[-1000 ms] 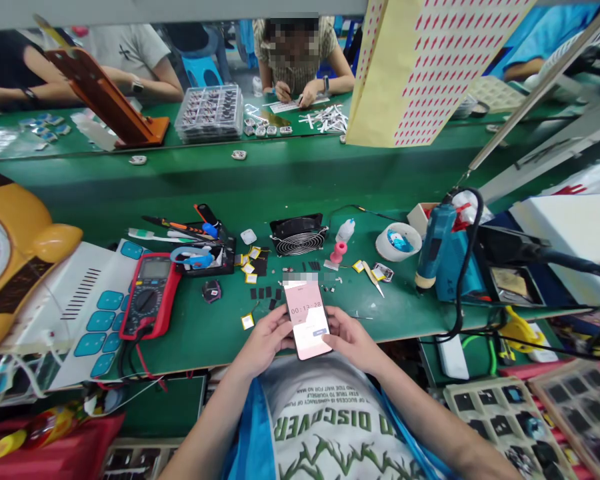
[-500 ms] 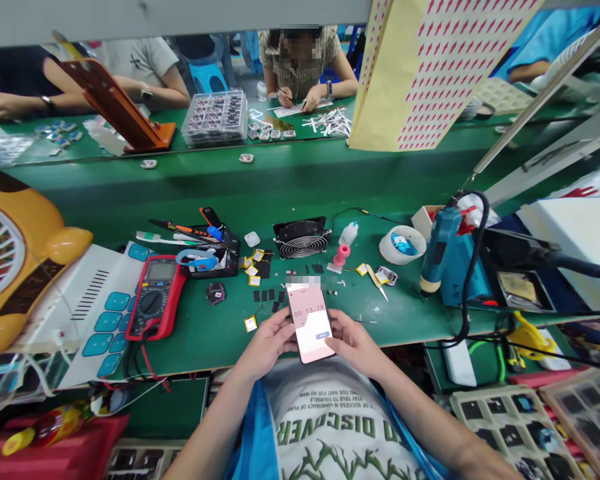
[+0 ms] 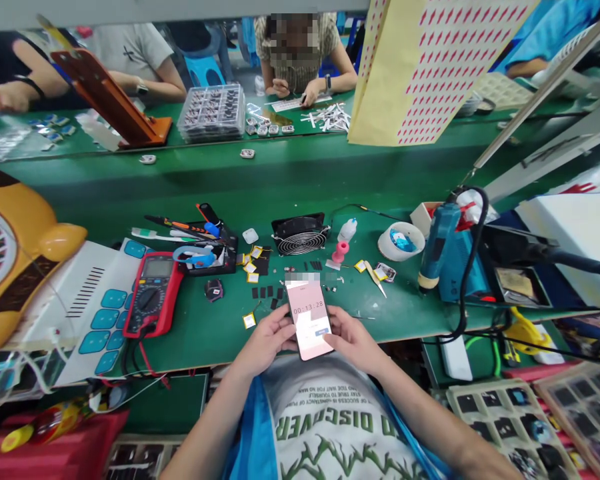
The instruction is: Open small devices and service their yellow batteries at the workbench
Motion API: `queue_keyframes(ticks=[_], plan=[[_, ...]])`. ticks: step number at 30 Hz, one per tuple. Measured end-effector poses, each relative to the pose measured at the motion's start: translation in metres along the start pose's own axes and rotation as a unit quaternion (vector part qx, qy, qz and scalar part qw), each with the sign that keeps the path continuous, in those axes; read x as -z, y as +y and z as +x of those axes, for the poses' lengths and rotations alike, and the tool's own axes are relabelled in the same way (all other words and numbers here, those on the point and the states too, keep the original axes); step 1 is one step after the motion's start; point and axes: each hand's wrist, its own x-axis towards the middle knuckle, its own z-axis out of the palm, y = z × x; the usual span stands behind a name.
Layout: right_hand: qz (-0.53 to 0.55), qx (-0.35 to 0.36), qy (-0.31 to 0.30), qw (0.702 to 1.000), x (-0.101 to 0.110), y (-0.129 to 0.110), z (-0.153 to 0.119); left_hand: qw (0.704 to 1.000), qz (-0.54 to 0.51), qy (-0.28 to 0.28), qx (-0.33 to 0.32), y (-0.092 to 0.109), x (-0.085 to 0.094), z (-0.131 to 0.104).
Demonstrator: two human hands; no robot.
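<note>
A smartphone point(image 3: 307, 320) with a timer reading 00:13:28 is held upright at the bench's front edge. My left hand point(image 3: 271, 340) grips its left side, fingers curled behind it. On the other side my right hand point(image 3: 353, 339) holds the phone, its thumb over the lower right of the screen. Just beyond lie small black pads point(image 3: 263, 292) and a yellow-edged battery point(image 3: 249, 321). More such batteries point(image 3: 253, 267) are grouped further left. A pair of tweezers point(image 3: 376, 280) rests to the right, near a pink-based dropper bottle point(image 3: 341, 252).
A black fan point(image 3: 301, 235) stands at the back. To the left are a red multimeter point(image 3: 153, 293) and a tool holder point(image 3: 210, 260). On the right, a white tub point(image 3: 401, 241) sits near a hanging electric screwdriver point(image 3: 439, 247). A co-worker point(image 3: 300, 60) sits opposite.
The view has shifted slightly. Both hands keep hold of the phone, and the timer reading is the same. Opposite, the co-worker's hand has moved a little off the white strip.
</note>
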Motion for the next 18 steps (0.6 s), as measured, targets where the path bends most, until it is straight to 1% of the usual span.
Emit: queue_keyframes(ticks=[7, 12, 18], plan=[[0.003, 0.002, -0.004, 1.0, 0.0005, -0.0004, -0.0009, 1.0, 0.004, -0.005, -0.006, -0.0049, 0.0043, 0.0021], [0.01, 0.005, -0.007, 1.0, -0.0009, -0.0024, -0.0003, 1.0, -0.007, -0.004, -0.01, -0.0029, 0.0016, 0.0016], [0.005, -0.013, -0.004, 1.0, -0.0015, -0.0038, 0.0004, 1.0, 0.009, 0.005, 0.002, 0.0005, -0.0019, 0.0006]])
